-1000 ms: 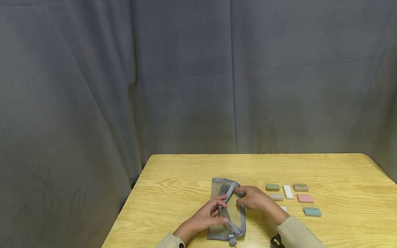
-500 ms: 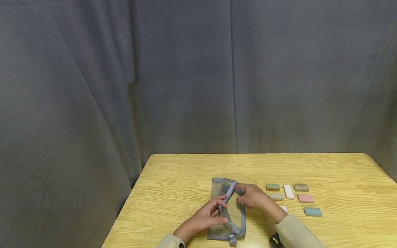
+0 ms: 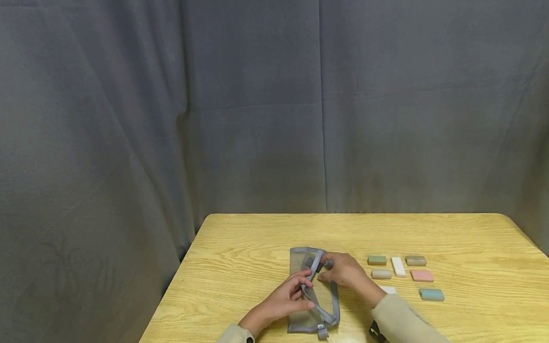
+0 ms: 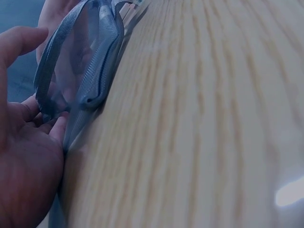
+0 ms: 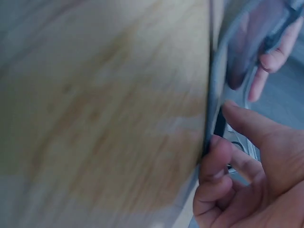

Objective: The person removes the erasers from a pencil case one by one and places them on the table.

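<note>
A grey mesh zip pouch [image 3: 300, 319] lies on the table with its zipped mouth spread apart. My left hand [image 3: 285, 300] holds the near flap of that mouth, fingers curled at its edge; the left wrist view shows the flap [image 4: 50, 61] beside my fingers. At the pouch's far end, my right hand [image 3: 343, 270] reaches into the mouth. It pinches a small dark grey block [image 3: 328, 264], mostly hidden by the fingers. Another dark shape [image 3: 309, 262] shows through the mesh; I cannot tell its kind. In the right wrist view, thumb and fingers [image 5: 218, 154] are at the pouch edge.
Several eraser-like blocks lie right of the pouch: green-brown [image 3: 377, 260], white [image 3: 398, 267], grey-brown [image 3: 415, 260], beige [image 3: 381, 274], pink [image 3: 422, 276] and blue [image 3: 432, 294]. Another white block [image 3: 388, 289] lies by my right forearm. A grey curtain [image 3: 257, 119] hangs behind the table [image 3: 240, 247].
My right hand has moved left, further into the pouch mouth, with the dark grey block. The pouch's far end has shifted slightly left. My left hand has stayed in place.
</note>
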`<state>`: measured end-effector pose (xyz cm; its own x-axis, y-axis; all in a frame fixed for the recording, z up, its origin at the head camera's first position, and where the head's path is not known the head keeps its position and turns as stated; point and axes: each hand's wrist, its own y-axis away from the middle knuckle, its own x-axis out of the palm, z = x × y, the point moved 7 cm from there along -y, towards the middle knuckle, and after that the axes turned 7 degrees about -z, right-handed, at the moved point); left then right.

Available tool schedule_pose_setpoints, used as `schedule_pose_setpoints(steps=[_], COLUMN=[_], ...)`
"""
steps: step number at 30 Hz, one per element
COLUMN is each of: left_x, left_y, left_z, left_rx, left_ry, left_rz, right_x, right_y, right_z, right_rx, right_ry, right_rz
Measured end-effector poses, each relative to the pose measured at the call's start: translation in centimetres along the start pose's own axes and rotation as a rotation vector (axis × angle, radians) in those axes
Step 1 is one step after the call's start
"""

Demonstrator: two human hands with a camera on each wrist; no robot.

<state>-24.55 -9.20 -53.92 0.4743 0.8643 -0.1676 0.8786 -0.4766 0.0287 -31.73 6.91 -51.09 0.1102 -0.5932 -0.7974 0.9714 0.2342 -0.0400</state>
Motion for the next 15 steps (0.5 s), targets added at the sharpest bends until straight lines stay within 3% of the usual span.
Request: schedule_pose_setpoints(steps=[7, 15], left_x=[-0.2, -0.2], left_y=[-0.3, -0.3], left_z=[0.2, 0.2], left_rx=[0.004, -0.004], left_ry=[-0.025, -0.053], left_rz=[-0.024, -0.056], right_x=[0.0, 0.2], right_y=[-0.7, -1.2], right_z=[0.0, -0.1], right_rx=[0.019, 0.009], right_ry=[0.051, 0.095], right_rz=[-0.046, -0.038])
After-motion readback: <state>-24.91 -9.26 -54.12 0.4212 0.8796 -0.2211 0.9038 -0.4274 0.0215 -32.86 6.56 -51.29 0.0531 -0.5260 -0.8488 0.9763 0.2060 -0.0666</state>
